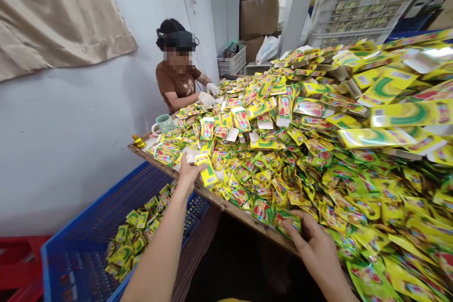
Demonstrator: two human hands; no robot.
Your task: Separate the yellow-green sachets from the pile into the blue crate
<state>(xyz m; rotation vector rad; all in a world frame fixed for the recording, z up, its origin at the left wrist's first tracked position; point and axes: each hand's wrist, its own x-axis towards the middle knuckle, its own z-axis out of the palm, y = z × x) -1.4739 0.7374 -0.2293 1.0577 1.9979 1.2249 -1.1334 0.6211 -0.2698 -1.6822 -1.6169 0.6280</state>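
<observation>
At the table's near left edge, my left hand grips a small yellow carton with a green curve and a barcode on it. The thumb lies along the carton's face. Farther right, my right hand pinches a green and yellow packet with a red fruit picture, low over the table's front edge. Loose packets of the same kind spread thickly around the right hand. Flat and partly opened yellow cartons are heaped behind them.
A blue crate holding filled cartons stands below the table's left side. Across the table sits a person in white gloves. A mug and a small gold figure stand at the left corner. White crates are stacked behind.
</observation>
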